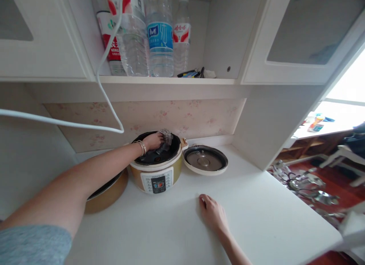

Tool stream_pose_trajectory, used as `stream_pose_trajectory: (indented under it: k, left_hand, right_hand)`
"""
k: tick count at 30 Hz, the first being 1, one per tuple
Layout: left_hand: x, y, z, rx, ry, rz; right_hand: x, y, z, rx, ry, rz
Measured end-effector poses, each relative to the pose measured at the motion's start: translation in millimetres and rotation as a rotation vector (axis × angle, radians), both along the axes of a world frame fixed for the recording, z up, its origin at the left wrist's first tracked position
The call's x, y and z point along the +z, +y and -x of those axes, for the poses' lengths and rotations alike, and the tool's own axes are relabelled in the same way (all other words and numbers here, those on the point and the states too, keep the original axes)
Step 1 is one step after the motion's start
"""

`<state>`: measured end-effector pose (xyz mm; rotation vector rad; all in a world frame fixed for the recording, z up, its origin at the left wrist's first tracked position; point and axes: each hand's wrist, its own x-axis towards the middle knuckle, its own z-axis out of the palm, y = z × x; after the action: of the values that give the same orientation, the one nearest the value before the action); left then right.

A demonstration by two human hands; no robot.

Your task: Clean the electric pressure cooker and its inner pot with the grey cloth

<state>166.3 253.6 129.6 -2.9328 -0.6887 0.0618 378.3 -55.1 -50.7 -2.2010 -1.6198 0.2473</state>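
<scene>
A gold inner pot (110,194) sits half hidden under the forearm, at nine o'clock of the rice cooker (158,173). The left hand (152,140) is down in the cooker's dark well, fingers bunched on a grey cloth (165,137). The cloth is blurred, but it is probably a rag: soft, limp and light, best held as a wad. The lid (205,160) lies at three o'clock. The right hand (212,213) rests spread flat on the tabletop (270,219) at five o'clock.

Single head-worn view, forward and downward, near the counter (256,219) and rice cooker (156,177).
</scene>
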Motion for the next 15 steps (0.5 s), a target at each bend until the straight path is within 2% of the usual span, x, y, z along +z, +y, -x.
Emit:
stream_pose_trajectory:
  k: [4,6,7,12,15]
  left_hand:
    - [-5.0,0,-10,-0.338,0.005,-0.04]
    - [-2.9,-1,-8,-0.35,0.006,-0.069]
    - [-0.4,-1,-6,-0.3,0.004,-0.092]
    - [15.9,-4,15,0.117,0.079,-0.218]
    - [19.4,-1,25,0.326,0.003,-0.143]
  right_hand:
    - [1.0,1,-1,-0.002,0.004,0.001]
    - [1.2,1,-1,-0.004,-0.004,0.001]
    - [1.4,0,0,-0.004,-0.006,0.003]
    - [2.9,0,1,-0.008,-0.014,0.02]
    - [1.9,-1,1,-0.001,-0.026,0.02]
